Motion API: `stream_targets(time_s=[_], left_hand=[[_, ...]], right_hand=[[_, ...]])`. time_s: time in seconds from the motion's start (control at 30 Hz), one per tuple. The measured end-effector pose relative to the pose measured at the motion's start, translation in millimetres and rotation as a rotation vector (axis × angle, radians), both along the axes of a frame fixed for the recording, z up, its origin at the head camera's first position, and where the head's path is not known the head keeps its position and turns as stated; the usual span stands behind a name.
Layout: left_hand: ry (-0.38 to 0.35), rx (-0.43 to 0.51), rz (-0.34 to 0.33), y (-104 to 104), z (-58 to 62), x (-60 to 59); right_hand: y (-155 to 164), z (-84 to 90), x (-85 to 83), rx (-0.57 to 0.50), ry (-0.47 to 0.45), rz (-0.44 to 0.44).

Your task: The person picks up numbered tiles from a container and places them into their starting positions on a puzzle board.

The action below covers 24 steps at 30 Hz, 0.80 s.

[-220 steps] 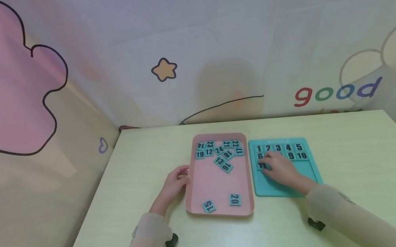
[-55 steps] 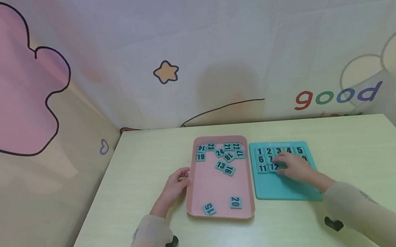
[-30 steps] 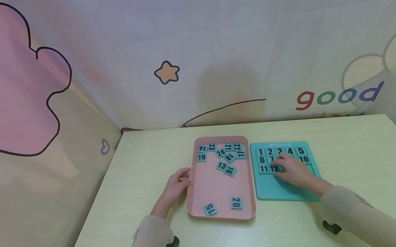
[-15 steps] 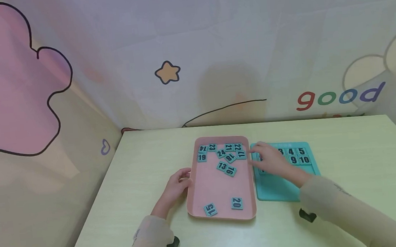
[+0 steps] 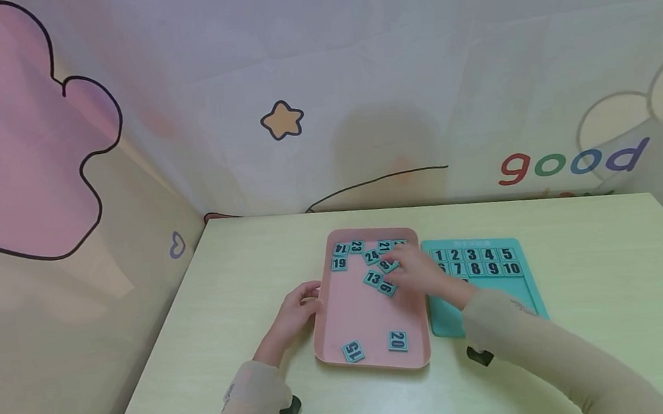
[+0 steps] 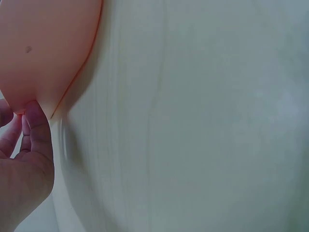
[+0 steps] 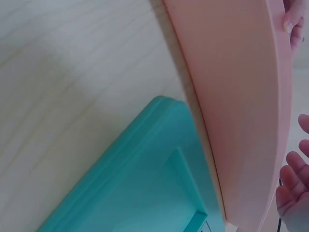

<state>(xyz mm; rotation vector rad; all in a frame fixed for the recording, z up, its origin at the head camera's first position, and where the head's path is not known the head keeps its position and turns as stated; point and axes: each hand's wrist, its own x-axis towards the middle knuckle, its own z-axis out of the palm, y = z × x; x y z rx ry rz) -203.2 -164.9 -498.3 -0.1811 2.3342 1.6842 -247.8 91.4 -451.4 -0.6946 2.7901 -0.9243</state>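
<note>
Now — right hand (image 5: 418, 272) over tray (image 5: 342, 312) tiles (image 5: 372, 256) — left hand (image 5: 293, 310) gripping rim.

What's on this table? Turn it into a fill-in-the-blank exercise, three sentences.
1. The left hand holds the rim of the ___ tray.
2. The right hand reaches over the tray, and the board's top row reads 1 to ___.
3. Near the tray's front edge lie tile 15 and tile ___.

Missing words: pink; 5; 20
</note>
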Motion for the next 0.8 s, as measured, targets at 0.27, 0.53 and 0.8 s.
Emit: stream_targets(time_s=[0.27, 0.53, 0.8], left_hand=[[0.001, 0.001, 0.004, 0.0, -0.3, -0.6], [-0.019, -0.011, -0.002, 0.0, -0.2, -0.7], [-0.034, -0.01, 0.007, 0.7, 1.2, -0.3]], right_hand=[[-16.9, -8.9, -4.8, 0.097, 0.063, 0.054], [-27.5, -20.2, -8.7, 0.192, 0.019, -0.013], [-31.9, -29.5, -7.6, 0.267, 0.054, -0.046]])
